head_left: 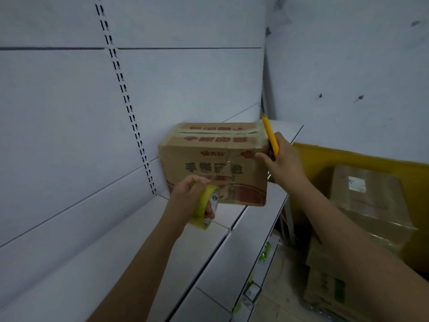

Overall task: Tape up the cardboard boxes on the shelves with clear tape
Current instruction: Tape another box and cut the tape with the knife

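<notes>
A brown cardboard box [216,163] with red printing stands on the white shelf [130,240], close to the back panel. Clear tape runs over its top and down its front. My left hand [188,196] grips a yellowish roll of clear tape [205,206] just in front of the box's lower front face. My right hand [282,159] holds a yellow utility knife [270,135] at the box's upper right corner, its tip pointing up, while the thumb touches the front face near that corner.
A slotted upright [126,98] runs down the white back panel. To the right, below the shelf, stands a yellow bin [325,156] with taped cardboard boxes [369,203]. More cartons [325,284] sit on the floor. The shelf's front edge [262,259] carries labels.
</notes>
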